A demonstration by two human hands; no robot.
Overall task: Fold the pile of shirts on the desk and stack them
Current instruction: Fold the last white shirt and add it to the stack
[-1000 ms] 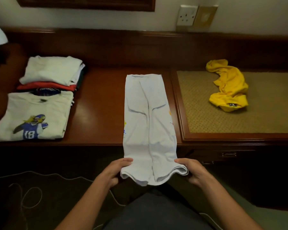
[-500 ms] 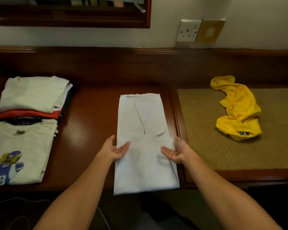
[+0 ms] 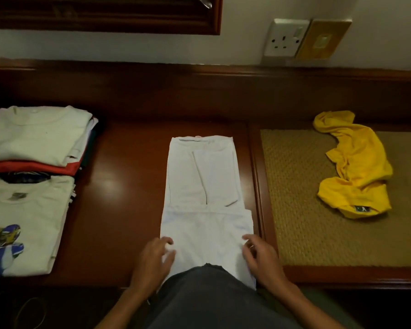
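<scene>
Now, soft white shirt (image 3: pixel 205 210) folded oblong, left grip (image 3: pixel 156 257) and right grip (image 3: pixel 259 254) pinching its edges.

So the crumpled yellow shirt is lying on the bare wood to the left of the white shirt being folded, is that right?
Not quite. In the head view the crumpled yellow shirt lies on the woven mat to the right of the white shirt, not on bare wood to its left.

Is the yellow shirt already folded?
No. The yellow shirt lies crumpled on the woven mat, apart from both hands.
</scene>
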